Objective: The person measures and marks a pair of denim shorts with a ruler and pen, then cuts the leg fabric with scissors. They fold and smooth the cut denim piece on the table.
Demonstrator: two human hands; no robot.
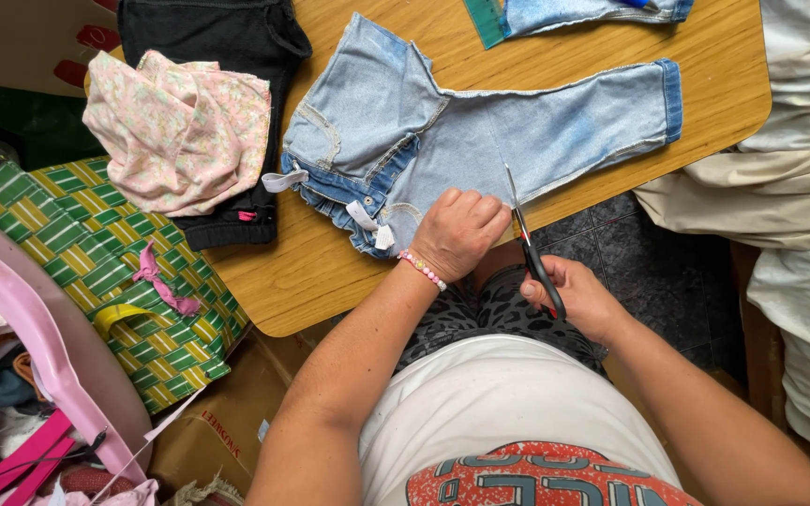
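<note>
A small pair of light blue jeans (480, 131) lies flat on a wooden table (283, 281), one leg stretched to the right. My left hand (459, 232) presses down on the jeans near the table's front edge, a beaded bracelet on its wrist. My right hand (581, 298) grips black-handled scissors (527, 242), whose blades point up into the fabric of the leg just right of my left hand.
A pink floral cloth (180, 131) lies over a black garment (227, 56) at the table's left. More denim (592, 11) sits at the far edge. A green woven bag (96, 253) and a pink basket (39, 356) stand left; beige fabric (780, 187) piles right.
</note>
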